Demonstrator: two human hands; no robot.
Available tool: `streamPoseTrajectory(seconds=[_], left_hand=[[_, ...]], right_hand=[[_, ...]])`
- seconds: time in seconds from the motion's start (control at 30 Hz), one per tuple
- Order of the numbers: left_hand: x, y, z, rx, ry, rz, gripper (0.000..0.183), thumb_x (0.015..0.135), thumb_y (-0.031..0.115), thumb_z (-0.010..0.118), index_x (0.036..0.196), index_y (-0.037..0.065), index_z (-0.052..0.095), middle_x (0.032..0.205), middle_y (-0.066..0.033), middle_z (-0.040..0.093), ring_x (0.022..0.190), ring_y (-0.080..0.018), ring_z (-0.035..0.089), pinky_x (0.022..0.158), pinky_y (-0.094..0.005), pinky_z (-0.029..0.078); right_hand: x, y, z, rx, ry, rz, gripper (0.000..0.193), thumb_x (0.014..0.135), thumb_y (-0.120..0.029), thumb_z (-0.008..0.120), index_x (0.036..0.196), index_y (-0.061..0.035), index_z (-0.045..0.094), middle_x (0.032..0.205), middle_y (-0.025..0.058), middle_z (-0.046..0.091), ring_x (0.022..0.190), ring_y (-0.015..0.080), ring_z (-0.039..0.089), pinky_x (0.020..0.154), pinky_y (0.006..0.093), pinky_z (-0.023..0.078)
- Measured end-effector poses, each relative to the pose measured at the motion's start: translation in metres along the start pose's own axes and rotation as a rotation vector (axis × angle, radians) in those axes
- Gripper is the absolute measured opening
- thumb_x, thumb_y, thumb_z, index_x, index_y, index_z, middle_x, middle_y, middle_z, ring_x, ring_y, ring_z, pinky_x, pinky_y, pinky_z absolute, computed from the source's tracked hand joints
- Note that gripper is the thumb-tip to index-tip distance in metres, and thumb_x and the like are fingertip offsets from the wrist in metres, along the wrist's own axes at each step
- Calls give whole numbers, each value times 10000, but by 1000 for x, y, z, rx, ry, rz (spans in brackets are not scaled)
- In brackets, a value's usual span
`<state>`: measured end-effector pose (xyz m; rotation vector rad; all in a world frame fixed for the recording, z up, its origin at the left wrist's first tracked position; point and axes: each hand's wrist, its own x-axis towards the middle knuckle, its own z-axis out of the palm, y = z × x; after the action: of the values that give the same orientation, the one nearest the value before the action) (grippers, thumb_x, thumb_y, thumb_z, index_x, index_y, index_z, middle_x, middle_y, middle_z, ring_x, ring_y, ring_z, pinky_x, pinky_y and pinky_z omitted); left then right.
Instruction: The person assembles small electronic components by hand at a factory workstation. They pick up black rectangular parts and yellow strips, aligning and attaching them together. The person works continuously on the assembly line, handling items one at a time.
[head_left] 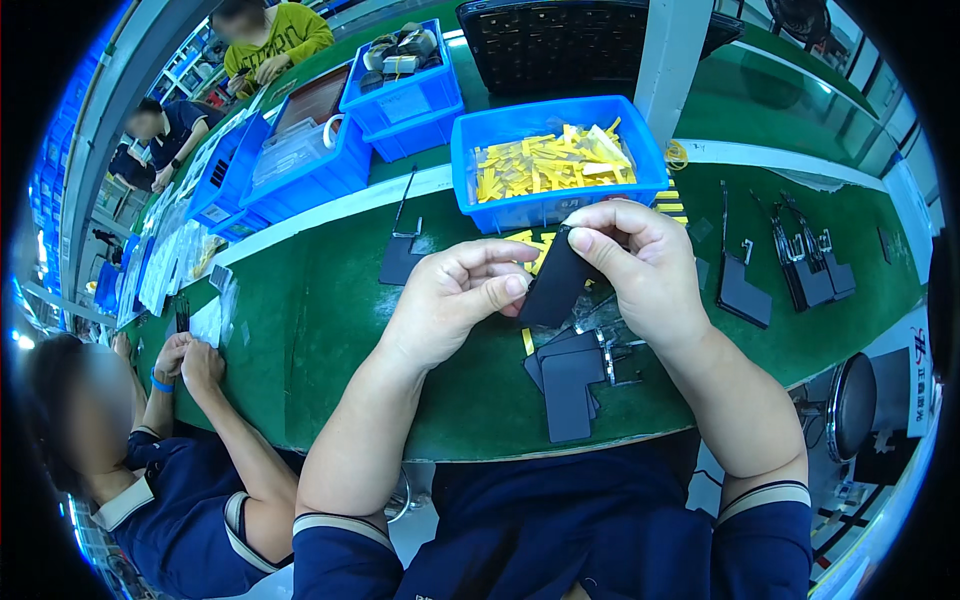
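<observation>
Both hands held one black flat part (pixel 553 285) above the green desk (pixel 330 300): left hand (pixel 455 295) and right hand (pixel 635 260) fingers pinched its edges. Similar black parts (pixel 568 385) lay stacked beneath, before a blue bin (pixel 520 210) of yellow strips.

white label (pixel 404 104) | front of blue bin (pixel 425 95) (rectangular) | far left

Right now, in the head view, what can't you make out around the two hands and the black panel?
- Black panel: upper end covered by the right hand, lower corner by the left hand's thumb.
- Any yellow strip on the panel: cannot tell, fingers cover it.
- Blue bin of yellow strips: single strips too small to separate.
- Stack of black panels: count unclear, they overlap.
</observation>
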<state>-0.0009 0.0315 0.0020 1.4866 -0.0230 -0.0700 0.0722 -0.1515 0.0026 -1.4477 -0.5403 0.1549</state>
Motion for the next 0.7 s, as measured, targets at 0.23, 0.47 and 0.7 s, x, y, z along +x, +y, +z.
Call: streamPoseTrajectory(seconds=[0.23, 0.47, 0.7], left_hand=[[-4, -1, 8, 321, 83, 72, 400, 783, -19, 659, 1152, 27, 513, 888, -4, 583, 781, -47, 551, 689, -188, 456], [-7, 15, -36, 228, 368, 134, 399, 778, 18, 656, 1141, 13, 491, 800, -20, 599, 687, -84, 570, 648, -214, 469], [-27, 12, -149, 235, 814, -58, 338, 800, 7, 616, 1110, -4, 484, 797, -80, 613, 637, -133, 581, 591, -234, 495]], right_hand=[[2, 10, 2, 14, 68, 20, 92, 829, -40, 633, 906, 0, 661, 803, 39, 647, 713, 83, 585, 668, 225, 478], [9, 14, 2, -30, 44, 14, 255, 821, -77, 652, 1056, 9, 603, 961, 84, 629, 835, 104, 565, 750, 253, 485], [12, 16, -3, -73, -57, 64, 227, 807, -48, 636, 1024, 17, 616, 1013, 75, 598, 858, 129, 564, 778, 256, 482]])
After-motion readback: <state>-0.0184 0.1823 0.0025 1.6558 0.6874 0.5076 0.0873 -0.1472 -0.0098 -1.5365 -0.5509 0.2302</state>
